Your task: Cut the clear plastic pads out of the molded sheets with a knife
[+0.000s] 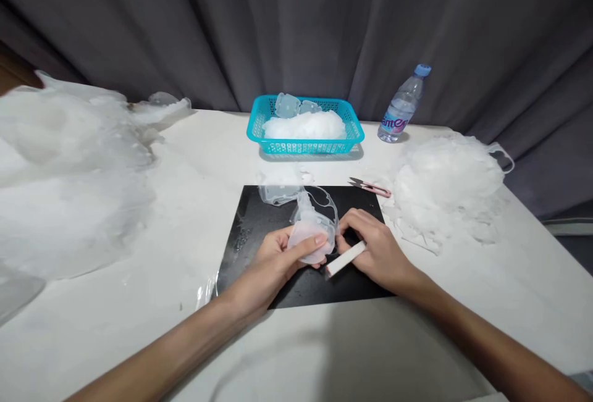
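My left hand (284, 254) is closed on a translucent, frosted molded piece (311, 235), its thumb pressed across the near side. From that piece a loop of thin clear trim (331, 203) curves out at the far right. In my right hand (370, 244) is a slim white-handled tool (345, 260), its butt end pointing toward me. The fingers hide the tool's working end, which is close to the piece's right edge; I cannot tell if it touches. Beneath both hands lies a black mat (252, 229). Another translucent piece (280, 193) rests at the mat's far edge.
A turquoise basket (306, 147) at the back holds translucent pieces. Pink-handled thread snips (370, 188) lie at the mat's far right corner. A water bottle (399, 108) stands back right. Heaps of translucent material (451, 183) and a large bagged pile (69, 173) flank the mat.
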The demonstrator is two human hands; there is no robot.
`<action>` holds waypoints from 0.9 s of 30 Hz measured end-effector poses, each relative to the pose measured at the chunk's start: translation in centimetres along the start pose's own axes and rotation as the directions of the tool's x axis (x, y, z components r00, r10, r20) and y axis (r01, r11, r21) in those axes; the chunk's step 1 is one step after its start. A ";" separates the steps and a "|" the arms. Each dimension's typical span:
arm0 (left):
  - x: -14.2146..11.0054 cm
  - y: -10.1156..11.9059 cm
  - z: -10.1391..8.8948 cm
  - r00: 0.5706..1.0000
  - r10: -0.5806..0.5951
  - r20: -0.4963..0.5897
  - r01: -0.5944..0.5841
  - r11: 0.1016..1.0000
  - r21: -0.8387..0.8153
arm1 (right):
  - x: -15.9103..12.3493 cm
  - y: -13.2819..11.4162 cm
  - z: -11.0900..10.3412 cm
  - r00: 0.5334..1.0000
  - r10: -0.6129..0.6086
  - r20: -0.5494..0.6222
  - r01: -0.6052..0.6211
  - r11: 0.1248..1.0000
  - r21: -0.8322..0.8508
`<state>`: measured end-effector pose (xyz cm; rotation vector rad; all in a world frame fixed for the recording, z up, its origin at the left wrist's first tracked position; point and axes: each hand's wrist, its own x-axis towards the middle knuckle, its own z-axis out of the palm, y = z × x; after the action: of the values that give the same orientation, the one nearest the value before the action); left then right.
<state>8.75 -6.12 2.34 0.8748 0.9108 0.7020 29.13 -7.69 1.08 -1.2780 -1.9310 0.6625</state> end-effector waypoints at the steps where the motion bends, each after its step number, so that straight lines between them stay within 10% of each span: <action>1: 0.0 0.0 0.0 1.000 -0.005 0.004 0.005 1.000 0.012 | 0.0 0.1 -0.2 1.000 0.003 0.023 -0.003 1.000 -0.028; 5: 0.2 0.6 -1.0 0.999 0.032 0.031 -0.039 0.966 0.256 | 0.1 0.5 -2.6 0.977 0.044 0.207 -0.042 0.999 -0.016; 12: -0.2 0.6 -1.8 0.986 0.099 0.135 -0.166 0.671 0.723 | 2.0 0.0 -2.8 0.996 0.060 0.070 -0.068 0.991 0.114; 21: -0.5 0.8 -1.5 0.962 0.186 0.198 -0.270 0.567 0.779 | 4.5 -1.0 -0.3 0.937 0.195 0.288 -0.276 0.922 0.273; 27: -0.4 0.5 -1.5 0.973 0.136 0.185 -0.229 0.585 0.778 | 5.3 -1.8 -1.5 0.924 0.129 0.360 -0.146 0.989 0.021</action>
<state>7.20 -5.73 2.40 1.8271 1.0559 0.3821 27.99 -3.46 4.84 -1.3433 -2.1100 1.0703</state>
